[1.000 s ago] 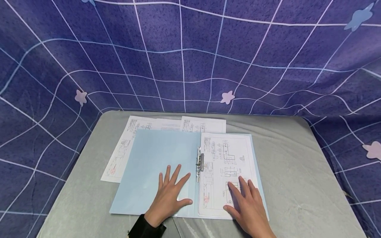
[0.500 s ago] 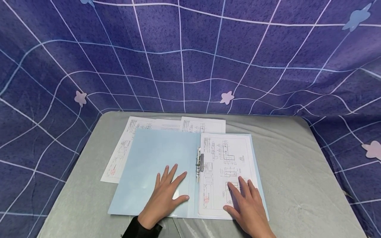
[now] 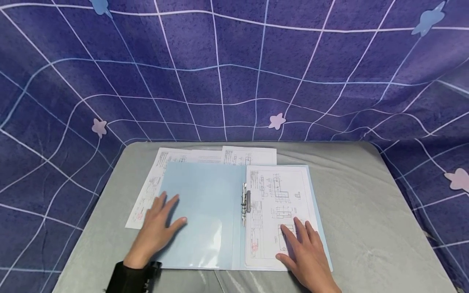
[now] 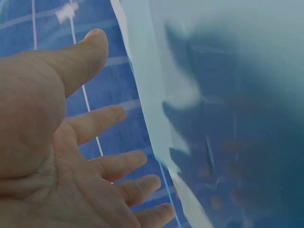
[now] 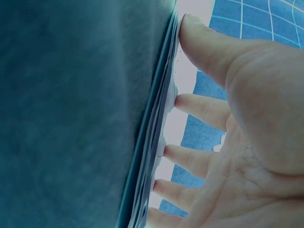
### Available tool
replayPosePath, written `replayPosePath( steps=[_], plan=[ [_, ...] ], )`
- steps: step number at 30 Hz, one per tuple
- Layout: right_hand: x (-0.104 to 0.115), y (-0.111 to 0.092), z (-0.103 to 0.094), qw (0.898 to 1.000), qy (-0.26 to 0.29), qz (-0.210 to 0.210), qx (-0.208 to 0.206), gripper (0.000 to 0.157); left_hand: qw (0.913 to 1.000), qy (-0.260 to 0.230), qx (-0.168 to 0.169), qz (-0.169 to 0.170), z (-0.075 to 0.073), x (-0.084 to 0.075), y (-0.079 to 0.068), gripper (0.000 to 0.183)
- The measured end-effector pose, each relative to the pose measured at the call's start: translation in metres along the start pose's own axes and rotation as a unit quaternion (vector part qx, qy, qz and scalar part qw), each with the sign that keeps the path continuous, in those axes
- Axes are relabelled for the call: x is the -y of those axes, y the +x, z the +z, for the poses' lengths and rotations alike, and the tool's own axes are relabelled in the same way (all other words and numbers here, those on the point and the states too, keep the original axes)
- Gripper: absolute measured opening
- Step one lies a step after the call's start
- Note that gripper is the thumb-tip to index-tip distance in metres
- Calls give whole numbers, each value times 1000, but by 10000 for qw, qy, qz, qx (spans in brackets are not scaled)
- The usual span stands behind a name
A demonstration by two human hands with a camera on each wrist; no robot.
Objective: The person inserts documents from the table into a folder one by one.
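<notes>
A light blue folder (image 3: 201, 195) lies spread out on the table, a metal lever clip (image 3: 246, 201) near its spine. On its right side rests a stack of printed technical drawings (image 3: 271, 211). My right hand (image 3: 307, 256) rests on the lower part of the top sheet; in the right wrist view its fingertips (image 5: 166, 151) touch the paper, with the layered sheet edges beside them. Over the left cover's outer edge is my left hand (image 3: 155, 230), fingers spread and holding nothing. The left wrist view shows its fingers (image 4: 118, 164) apart from the glossy cover (image 4: 228, 118).
Loose printed sheets (image 3: 146, 195) stick out from under the folder at the left, and another sheet (image 3: 253, 154) shows behind it. Grey cloth covers the table (image 3: 366, 219). A blue curtain (image 3: 238, 81) with a grid and stars hangs around the back and sides.
My left hand has moved left across the folder's left cover, from near the spine to the outer edge. The right hand stays on the paper. The head view has shifted slightly.
</notes>
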State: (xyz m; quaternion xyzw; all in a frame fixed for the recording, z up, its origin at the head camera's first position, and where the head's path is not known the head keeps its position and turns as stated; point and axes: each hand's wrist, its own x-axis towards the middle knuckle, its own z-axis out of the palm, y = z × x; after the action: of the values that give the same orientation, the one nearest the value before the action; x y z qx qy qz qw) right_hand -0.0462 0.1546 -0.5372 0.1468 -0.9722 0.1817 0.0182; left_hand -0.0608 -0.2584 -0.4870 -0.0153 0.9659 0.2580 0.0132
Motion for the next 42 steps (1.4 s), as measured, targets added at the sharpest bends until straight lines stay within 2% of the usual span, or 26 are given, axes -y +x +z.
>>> replayPosePath(
  steps=[7,14,18,25,29,34,42],
  plan=[
    [-3,0,0,9997,-41,-142,-178,74,9961,263,-24,-839,-23,45,9,82],
    [-4,-1,0,9998,21,-118,-165,74,9910,431,-169,-1252,-26,67,13,83],
    [-5,-1,0,9997,15,-156,-191,74,9887,468,-311,-1387,-21,71,14,80],
    [-5,-1,0,9997,26,-159,-202,74,9877,570,-454,-1382,-15,74,16,73],
    [-5,-1,1,9998,10,-116,-137,74,9857,815,-602,-1346,-10,76,17,72],
    [-5,0,1,9999,3,-107,-118,74,9828,971,-790,-1358,-6,74,19,72],
    [-5,0,3,9998,-29,-112,-189,75,9824,943,-863,-1360,-6,69,18,70]
  ],
)
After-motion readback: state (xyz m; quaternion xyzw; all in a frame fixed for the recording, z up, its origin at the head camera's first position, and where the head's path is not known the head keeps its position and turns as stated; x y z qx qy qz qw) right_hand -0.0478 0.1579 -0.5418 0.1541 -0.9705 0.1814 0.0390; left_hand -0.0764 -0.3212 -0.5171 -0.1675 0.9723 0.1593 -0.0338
